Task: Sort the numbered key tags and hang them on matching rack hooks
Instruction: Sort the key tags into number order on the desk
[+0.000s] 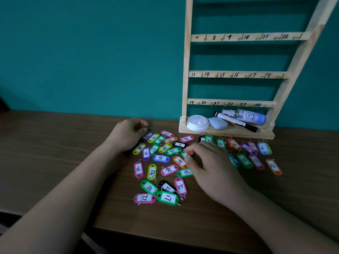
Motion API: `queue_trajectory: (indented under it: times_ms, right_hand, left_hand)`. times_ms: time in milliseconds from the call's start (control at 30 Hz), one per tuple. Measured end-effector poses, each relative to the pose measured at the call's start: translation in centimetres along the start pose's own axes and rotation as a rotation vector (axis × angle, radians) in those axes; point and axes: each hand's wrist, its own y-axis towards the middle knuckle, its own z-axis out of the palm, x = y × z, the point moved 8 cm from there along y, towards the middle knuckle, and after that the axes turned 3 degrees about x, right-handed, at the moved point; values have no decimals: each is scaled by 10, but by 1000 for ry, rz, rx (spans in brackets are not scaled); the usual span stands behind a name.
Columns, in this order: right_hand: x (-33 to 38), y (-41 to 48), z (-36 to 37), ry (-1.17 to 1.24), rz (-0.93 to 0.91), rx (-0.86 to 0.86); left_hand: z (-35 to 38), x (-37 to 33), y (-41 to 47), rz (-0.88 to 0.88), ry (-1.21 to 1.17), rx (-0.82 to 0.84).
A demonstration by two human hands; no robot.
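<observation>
The green tag (184,154) lies at the 3 o'clock edge of the loose pile (160,158) on the worktop (55,143). The nearer right hand (212,169), at 4 o'clock from it, pinches it between thumb and fingertips, hiding its long axis. The left hand (126,133) is curled at 10 o'clock; whether it holds anything cannot be told. The rack (186,70) stands at 1 o'clock.

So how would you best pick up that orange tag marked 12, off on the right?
Probably pinch the orange tag across its two long edges, coming straight down from above. It lies flat on the table, slanted, with bare wood all round, so fingers fit on both sides. The right hand is nearer, but it now pinches a green tag.
</observation>
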Motion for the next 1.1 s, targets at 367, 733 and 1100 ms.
queue_trajectory:
  times_ms: [367,733,1100]
  right_hand:
    - [2,0,4,-9,-17,2]
    - [3,0,7,9,-22,6]
    - [5,0,6,16,-21,-1]
  left_hand:
    - [20,-19,16,50,-32,98]
    - [37,-34,25,90,-20,134]
    - [36,-30,21,-9,-129,108]
